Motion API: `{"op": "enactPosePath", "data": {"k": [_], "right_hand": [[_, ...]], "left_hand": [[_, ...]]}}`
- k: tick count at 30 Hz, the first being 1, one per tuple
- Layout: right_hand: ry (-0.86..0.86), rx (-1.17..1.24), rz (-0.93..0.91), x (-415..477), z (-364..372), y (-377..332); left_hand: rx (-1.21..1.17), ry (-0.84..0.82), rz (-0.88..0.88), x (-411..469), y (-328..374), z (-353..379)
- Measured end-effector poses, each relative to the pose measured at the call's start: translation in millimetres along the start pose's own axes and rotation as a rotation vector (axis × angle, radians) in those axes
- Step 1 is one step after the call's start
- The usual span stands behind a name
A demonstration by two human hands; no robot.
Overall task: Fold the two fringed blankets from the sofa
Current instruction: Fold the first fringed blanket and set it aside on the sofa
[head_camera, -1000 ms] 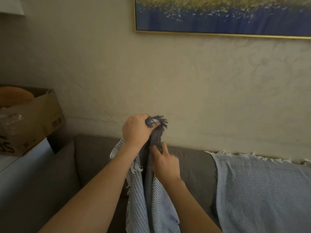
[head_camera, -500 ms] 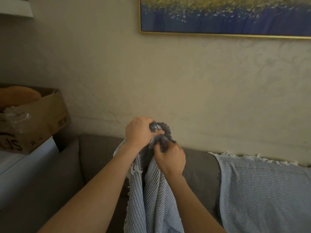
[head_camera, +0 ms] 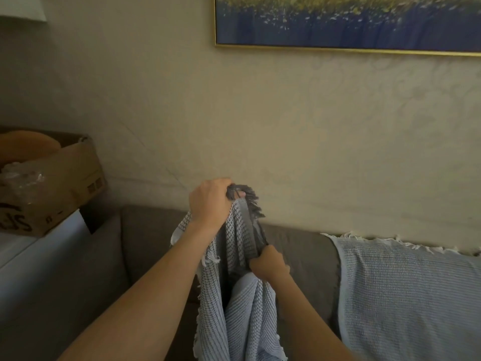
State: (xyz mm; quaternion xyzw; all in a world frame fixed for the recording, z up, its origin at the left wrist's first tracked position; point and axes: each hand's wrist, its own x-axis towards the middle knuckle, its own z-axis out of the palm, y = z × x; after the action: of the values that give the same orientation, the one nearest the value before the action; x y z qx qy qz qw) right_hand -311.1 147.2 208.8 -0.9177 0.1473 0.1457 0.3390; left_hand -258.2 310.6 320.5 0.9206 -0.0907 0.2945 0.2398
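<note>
A grey-blue fringed blanket hangs bunched in front of the sofa. My left hand grips its dark fringed top corner, raised above the sofa back. Lower down, my right hand grips the blanket's dark edge, about a hand's length below the left. The blanket's lower part runs out of view at the bottom. A second, light blue blanket with a white fringe lies draped over the sofa back at the right.
A cardboard box with items inside stands on a white surface at the left, beside the sofa arm. A framed painting hangs on the beige wall above.
My right hand has slid down the blanket's dark edge, away from the left hand. The left hand keeps its grip on the fringed corner.
</note>
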Motion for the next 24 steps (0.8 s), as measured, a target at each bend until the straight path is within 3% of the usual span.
{"op": "enactPosePath", "data": {"k": [7,11,16,20,24], "right_hand": [[-0.004,-0.125,0.011,10,-7,42],[0.077,-0.079,-0.103,18,-11,58],[0.330,0.153,-0.242,32,-17,80],[0.512,0.420,-0.166,24,-27,75],[0.628,0.421,-0.163,15,-38,65]], "left_hand": [[0.050,0.103,-0.147,8,0,-1],[0.017,0.150,-0.223,12,-12,8],[-0.016,0.177,-0.335,11,-24,16],[-0.109,0.207,-0.367,4,-25,19],[-0.188,0.239,-0.383,1,-23,21]]}}
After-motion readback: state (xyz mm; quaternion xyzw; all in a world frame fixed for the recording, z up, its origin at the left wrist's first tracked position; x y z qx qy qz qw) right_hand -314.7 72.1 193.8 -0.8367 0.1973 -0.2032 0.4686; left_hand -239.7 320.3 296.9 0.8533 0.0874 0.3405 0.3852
